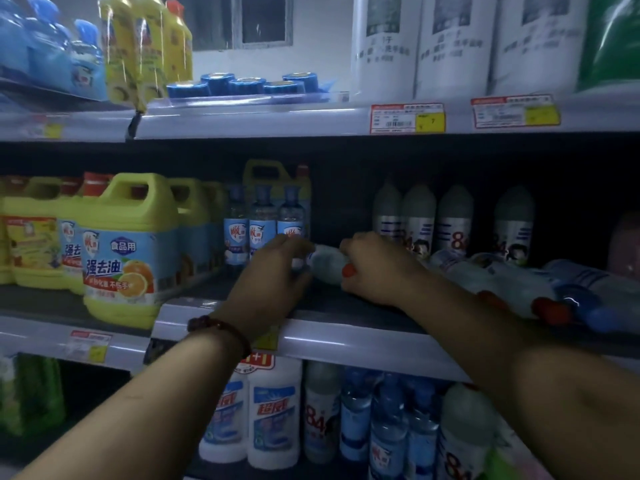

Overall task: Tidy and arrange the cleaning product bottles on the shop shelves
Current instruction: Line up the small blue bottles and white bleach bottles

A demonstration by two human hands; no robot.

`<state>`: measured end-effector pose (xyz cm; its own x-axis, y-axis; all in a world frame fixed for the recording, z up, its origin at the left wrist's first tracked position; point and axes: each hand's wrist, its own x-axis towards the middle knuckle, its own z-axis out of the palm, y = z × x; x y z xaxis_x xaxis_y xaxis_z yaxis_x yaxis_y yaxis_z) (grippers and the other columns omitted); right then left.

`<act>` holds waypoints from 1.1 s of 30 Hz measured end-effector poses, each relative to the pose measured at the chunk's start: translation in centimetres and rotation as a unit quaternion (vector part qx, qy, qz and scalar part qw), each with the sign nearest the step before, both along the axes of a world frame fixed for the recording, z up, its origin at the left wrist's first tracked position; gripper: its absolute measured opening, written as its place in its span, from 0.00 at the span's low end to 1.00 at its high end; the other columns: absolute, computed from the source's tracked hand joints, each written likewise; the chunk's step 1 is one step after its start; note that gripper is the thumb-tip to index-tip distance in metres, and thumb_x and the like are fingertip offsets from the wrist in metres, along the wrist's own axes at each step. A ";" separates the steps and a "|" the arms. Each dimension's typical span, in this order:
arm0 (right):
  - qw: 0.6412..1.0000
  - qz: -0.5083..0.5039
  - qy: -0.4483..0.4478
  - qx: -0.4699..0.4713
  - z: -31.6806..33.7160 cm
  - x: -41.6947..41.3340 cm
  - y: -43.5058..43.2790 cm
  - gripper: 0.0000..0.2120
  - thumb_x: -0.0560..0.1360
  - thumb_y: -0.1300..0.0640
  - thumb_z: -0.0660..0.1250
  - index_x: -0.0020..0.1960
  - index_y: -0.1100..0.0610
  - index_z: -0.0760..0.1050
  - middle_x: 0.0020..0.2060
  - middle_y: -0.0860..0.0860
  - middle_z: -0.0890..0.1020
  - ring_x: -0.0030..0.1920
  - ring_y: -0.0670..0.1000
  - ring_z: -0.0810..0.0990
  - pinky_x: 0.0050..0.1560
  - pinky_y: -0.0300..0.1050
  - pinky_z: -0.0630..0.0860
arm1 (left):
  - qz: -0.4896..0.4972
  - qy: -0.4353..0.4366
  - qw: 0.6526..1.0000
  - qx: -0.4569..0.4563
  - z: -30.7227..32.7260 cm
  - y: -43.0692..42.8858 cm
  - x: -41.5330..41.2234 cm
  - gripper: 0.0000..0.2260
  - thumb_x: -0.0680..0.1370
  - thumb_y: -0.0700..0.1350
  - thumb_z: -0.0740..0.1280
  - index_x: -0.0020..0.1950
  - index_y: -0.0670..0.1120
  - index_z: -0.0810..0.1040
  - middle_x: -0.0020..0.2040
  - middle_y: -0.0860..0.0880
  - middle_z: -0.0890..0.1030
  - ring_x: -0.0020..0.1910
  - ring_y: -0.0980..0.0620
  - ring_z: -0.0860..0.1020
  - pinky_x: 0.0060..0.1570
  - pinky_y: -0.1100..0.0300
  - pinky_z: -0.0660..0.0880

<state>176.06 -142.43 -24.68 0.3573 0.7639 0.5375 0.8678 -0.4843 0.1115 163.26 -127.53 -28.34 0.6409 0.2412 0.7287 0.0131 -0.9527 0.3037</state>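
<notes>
The left hand point(277, 271) and right hand point(377, 268) grip either end of a fallen bottle point(327, 263) mid-shelf. At its three o'clock, toppled bottles point(512, 289) lie unsorted, so most of the tidying seems left.

Head camera faces the middle shelf point(346, 336) close up, angled slightly downward

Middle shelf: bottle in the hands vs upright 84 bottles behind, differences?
Pose: the held bottle lies on its side; the 84 bottles stand upright.
Cap: the held bottle's is red; the 84 bottles' tops are pale domes.
Contact: left hand and right hand hold the held bottle; none of the 84 bottles is held.
Shared: pale bodies, same middle shelf.
</notes>
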 end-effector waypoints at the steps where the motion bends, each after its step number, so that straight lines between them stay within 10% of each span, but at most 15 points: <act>1: 0.998 0.011 0.026 0.048 0.3 0.2 -0.3 0.07 0.73 0.52 0.68 0.41 0.56 0.74 0.46 0.57 0.82 0.46 0.59 0.81 0.44 0.49 0.78 | -0.008 0.016 1.000 0.002 0.0 -0.5 0.8 0.20 0.76 0.38 0.72 0.67 0.47 0.77 0.62 0.45 0.77 0.58 0.47 0.77 0.59 0.56 0.74; 6: 0.969 0.080 0.096 0.211 2.8 1.4 -2.6 0.07 0.72 0.52 0.71 0.42 0.56 0.83 0.36 0.52 0.84 0.38 0.51 0.81 0.42 0.46 0.78 | -0.020 0.061 0.998 -0.017 1.1 -0.8 3.3 0.38 0.71 0.46 0.80 0.77 0.50 0.66 0.70 0.45 0.72 0.67 0.45 0.72 0.62 0.60 0.66; 12: 0.899 0.181 0.195 0.348 4.9 0.0 -4.8 0.09 0.76 0.54 0.73 0.43 0.59 0.81 0.27 0.50 0.82 0.26 0.43 0.81 0.28 0.35 0.75 | 0.016 0.043 0.998 -0.031 1.5 -2.0 4.8 0.29 0.71 0.60 0.76 0.67 0.52 0.71 0.62 0.50 0.78 0.59 0.48 0.77 0.58 0.48 0.77; 19: 0.936 0.134 0.229 0.230 4.4 1.4 -5.4 0.13 0.73 0.53 0.77 0.53 0.59 0.81 0.41 0.54 0.84 0.39 0.49 0.83 0.45 0.45 0.81 | 0.000 0.010 0.990 -0.138 1.7 -2.4 4.1 0.29 0.68 0.70 0.72 0.59 0.51 0.79 0.49 0.54 0.83 0.49 0.54 0.82 0.49 0.53 0.81; 26: 0.986 -0.005 0.133 -0.102 1.8 0.7 -5.5 0.33 0.65 0.39 0.78 0.66 0.43 0.70 0.58 0.49 0.75 0.56 0.52 0.76 0.56 0.52 0.77 | 0.011 0.008 0.987 -0.157 1.3 -2.7 4.0 0.26 0.71 0.62 0.76 0.60 0.49 0.75 0.50 0.53 0.80 0.48 0.55 0.80 0.46 0.61 0.77; 33: 1.000 -0.003 -0.006 -0.011 2.3 0.1 -4.6 0.08 0.74 0.50 0.69 0.48 0.53 0.79 0.44 0.56 0.81 0.45 0.58 0.82 0.40 0.47 0.76 | 0.055 -0.123 0.989 -0.062 0.4 -3.4 4.2 0.35 0.69 0.56 0.80 0.67 0.44 0.67 0.63 0.44 0.72 0.58 0.49 0.74 0.53 0.52 0.77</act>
